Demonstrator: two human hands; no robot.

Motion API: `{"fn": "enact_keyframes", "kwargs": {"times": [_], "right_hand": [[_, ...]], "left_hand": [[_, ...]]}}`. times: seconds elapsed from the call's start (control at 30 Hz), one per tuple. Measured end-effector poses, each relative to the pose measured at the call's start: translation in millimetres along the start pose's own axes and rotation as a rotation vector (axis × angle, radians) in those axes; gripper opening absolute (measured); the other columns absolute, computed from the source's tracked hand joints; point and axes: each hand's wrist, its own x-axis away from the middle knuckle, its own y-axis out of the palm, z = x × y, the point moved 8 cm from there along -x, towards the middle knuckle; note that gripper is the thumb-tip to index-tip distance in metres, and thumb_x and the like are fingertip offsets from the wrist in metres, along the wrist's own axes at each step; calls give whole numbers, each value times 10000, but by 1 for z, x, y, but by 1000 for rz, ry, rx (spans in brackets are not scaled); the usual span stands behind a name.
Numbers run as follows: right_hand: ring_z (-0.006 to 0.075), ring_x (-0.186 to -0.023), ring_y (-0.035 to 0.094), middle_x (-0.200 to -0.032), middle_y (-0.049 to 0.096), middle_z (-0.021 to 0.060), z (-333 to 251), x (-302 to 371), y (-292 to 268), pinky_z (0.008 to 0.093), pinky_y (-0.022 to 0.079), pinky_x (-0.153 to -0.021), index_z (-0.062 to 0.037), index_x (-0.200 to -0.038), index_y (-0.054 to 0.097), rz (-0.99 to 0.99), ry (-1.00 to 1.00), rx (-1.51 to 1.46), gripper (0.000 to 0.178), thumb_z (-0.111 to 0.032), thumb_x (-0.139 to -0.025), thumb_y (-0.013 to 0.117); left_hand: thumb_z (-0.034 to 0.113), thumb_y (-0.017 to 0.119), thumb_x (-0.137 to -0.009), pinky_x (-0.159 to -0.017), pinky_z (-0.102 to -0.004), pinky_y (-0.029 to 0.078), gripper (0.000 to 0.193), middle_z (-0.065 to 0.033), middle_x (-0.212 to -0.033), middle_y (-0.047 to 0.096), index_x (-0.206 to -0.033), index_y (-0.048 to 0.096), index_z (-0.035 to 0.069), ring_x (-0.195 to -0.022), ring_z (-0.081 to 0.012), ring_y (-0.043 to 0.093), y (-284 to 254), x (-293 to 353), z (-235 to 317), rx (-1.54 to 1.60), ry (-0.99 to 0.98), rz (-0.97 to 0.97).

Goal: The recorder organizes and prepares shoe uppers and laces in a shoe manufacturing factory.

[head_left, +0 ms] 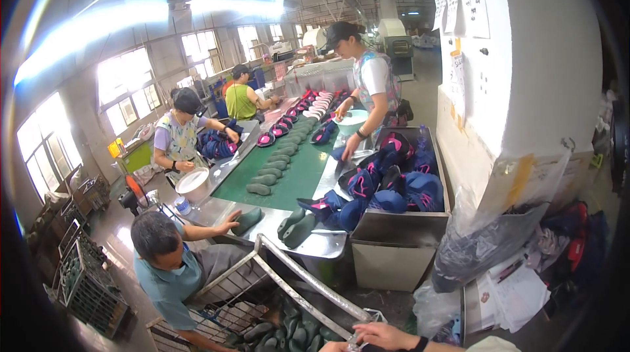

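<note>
At the lower edge, my right hand (pixel 384 335), with a black band at the wrist, is beside the corner of a metal cart (pixel 315 294). Its fingers are bent together near a small shiny, clear bit that I cannot make out. Only a sliver of my left hand (pixel 335 347) shows next to it, its fingers mostly cut off. Dark green shoe lasts (pixel 289 331) are heaped in the cart. A co-worker in a teal shirt (pixel 172 286) bends over it, one hand down by the lasts, the other touching a green last (pixel 247 222) on the table end.
A green conveyor belt (pixel 230 181) carries rows of lasts and blue-pink shoe uppers. A bin of uppers (pixel 420 194) stands right of it, beside a white pillar (pixel 525 57). Other people work along both sides. Plastic bags (pixel 485 247) and papers lie at right.
</note>
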Motion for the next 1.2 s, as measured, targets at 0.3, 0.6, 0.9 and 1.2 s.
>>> {"fn": "enact_keyframes", "kwargs": {"times": [0.3,0.6,0.9,1.2], "right_hand": [[76,-676,497,-806,583,-41,44,19,-7,227,412,-629,-54,-984,609,-398,399,-187,214,-41,-837,454],[95,-445,375,-580,477,-4,87,23,-57,254,285,-412,-74,-848,642,716,448,-579,191,-223,-855,523],[95,-532,413,-624,494,-3,62,3,-24,220,313,-481,-33,-711,631,-88,317,-690,363,-329,-867,490],[88,-681,522,-742,608,5,55,-1,-6,247,424,-662,-22,-905,636,-156,340,-16,274,-275,-804,603]], "left_hand": [[122,547,-807,-439,-215,313,198,30,-535,490,-635,566,25,-482,-52,419,-57,-14,-37,548,-214,412],[182,532,-843,-493,-227,391,229,10,-560,547,-683,601,34,-497,-82,484,32,-12,25,519,-159,-369],[172,450,-888,-395,-172,305,160,23,-528,424,-857,540,44,-428,-61,381,7,-32,-25,1238,-223,159],[164,461,-865,-639,-226,428,421,-68,-869,597,-1260,355,62,-730,-112,552,26,-26,-18,332,-5,-247]]}}
